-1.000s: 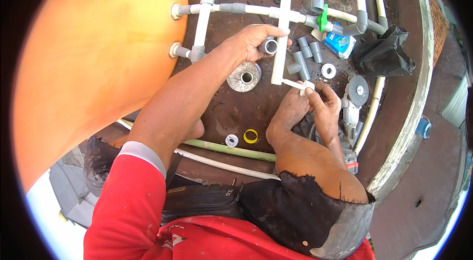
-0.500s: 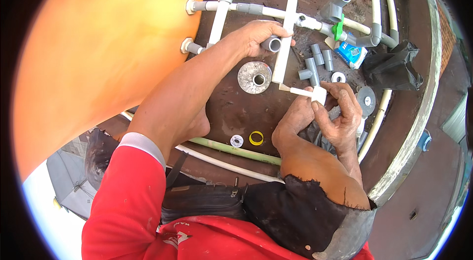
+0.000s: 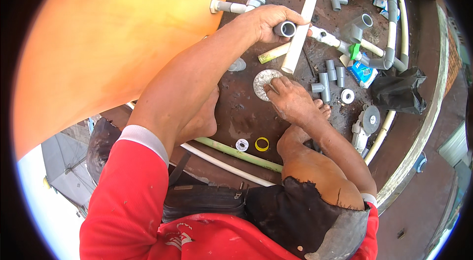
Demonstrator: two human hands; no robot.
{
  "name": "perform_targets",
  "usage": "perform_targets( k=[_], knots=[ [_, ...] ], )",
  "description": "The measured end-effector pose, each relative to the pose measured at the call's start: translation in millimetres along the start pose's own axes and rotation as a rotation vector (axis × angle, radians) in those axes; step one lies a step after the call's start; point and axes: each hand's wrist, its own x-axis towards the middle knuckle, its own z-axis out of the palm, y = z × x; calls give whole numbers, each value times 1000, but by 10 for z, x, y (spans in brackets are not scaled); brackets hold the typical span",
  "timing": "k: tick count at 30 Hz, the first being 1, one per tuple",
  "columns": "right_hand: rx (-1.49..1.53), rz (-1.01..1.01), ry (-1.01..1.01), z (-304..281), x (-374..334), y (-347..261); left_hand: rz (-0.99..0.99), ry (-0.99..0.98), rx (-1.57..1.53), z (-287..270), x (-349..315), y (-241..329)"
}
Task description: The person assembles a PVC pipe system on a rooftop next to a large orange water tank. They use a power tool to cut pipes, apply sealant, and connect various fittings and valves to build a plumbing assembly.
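My left hand (image 3: 273,22) is closed around a white pipe (image 3: 296,50) and a grey pipe fitting (image 3: 285,29), whose round open end faces up. The pipe slants down toward me, its lower end free above the floor. Below it stands a round, white-spattered tin (image 3: 262,82). My right hand (image 3: 290,98) lies over the tin with fingers curled at its top, hiding the opening. Whatever those fingers hold is out of sight. Grey tee and coupling fittings (image 3: 323,86) lie to the right of that hand, beside my bare foot.
A large orange tank (image 3: 118,53) fills the left. Pipework with a green-handled valve (image 3: 354,51) runs at the far right. An angle grinder (image 3: 364,127), a black plastic bag (image 3: 400,90), tape rolls (image 3: 261,144) and a green pipe (image 3: 239,153) lie around me.
My right hand has moved left from beside the tee to the tin. The white-capped brush it held is no longer visible. My left hand keeps its hold; the whole view has shifted.
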Motion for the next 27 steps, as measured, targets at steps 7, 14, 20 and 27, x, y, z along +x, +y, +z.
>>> perform_targets(
  k=[7, 14, 20, 27],
  knots=[
    [-76, 153, -80, -65, -160, -58, 1, 14, -9, 1, 0, -16],
    [-41, 200, 142, -18, -843, -11, -7, 14, 78, 91, 90, -105],
    [61, 218, 178, 65, -506, 30, -19, -71, 5, 19, 133, -169],
    [176, 353, 371, -127, -398, -4, -41, -86, 10, -354, 288, -387]
  ],
)
